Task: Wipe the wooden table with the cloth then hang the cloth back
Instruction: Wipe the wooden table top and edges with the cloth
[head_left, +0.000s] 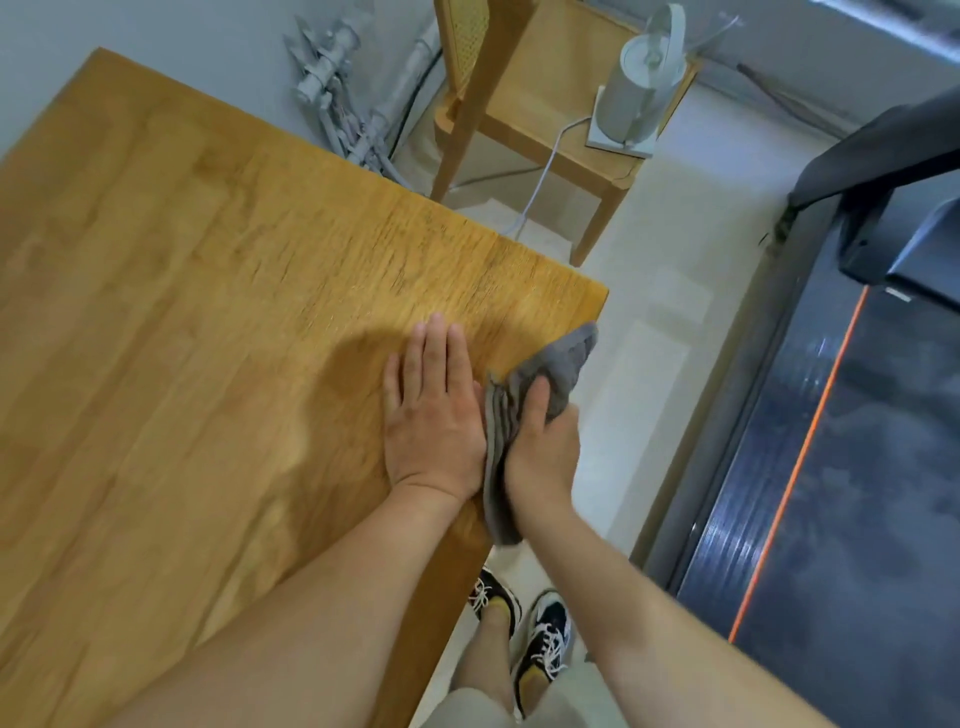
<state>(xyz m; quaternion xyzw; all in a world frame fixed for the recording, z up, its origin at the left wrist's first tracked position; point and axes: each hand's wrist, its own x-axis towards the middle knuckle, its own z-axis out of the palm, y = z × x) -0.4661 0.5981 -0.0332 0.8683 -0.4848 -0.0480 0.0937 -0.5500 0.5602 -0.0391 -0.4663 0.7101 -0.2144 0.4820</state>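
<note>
Right grip (543, 441) clutches cloth (558, 364) at table (208, 312) edge; left grip (434, 415) flat, spread.

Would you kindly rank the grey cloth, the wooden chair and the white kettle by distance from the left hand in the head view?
1. Grey cloth: touching the left hand on its right.
2. Wooden chair: beyond the table's far edge.
3. White kettle: on the chair seat, farther right.

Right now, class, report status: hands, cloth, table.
Left hand flat on table, open. Right hand gripping grey cloth at the table's edge. Tabletop bare, nothing in the way.
</note>
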